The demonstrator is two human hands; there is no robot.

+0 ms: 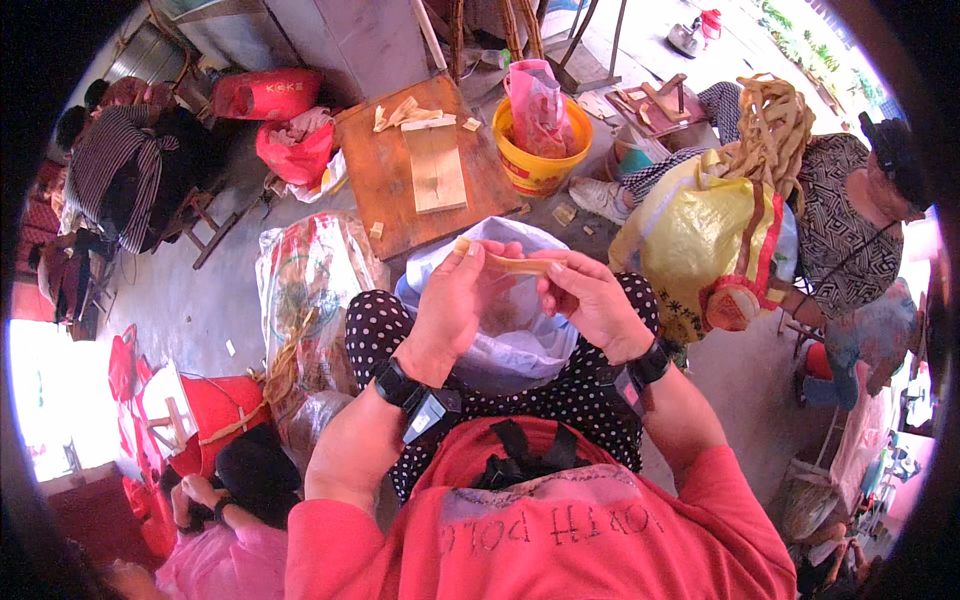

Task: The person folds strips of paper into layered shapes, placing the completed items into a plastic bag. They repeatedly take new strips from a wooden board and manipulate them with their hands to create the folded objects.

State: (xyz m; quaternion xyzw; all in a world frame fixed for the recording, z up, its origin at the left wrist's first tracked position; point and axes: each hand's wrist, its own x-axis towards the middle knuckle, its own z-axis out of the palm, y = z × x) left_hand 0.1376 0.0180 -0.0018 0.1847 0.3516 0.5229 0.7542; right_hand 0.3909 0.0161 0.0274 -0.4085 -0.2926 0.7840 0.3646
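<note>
A pale yellow-brown flat strip [517, 264] is stretched between my two hands, above an open white plastic bag [510, 367] between my knees. My left hand [450, 307] grips the strip near its left end, where a short folded piece [462, 245] sticks up by the thumb. My right hand [592, 296] pinches the other end between thumb and fingers. The strip's material is not certain. Some brownish contents [506, 311] show inside the bag, partly hidden by my hands.
Ahead stands a wooden board [375, 172] bearing a pale wooden block [435, 169] and loose strips [405, 112]. A yellow bucket [536, 176] stands to its right. A co-worker [851, 217] sits at right near a yellow sack [675, 232]; a clear plastic bag [322, 262] lies left.
</note>
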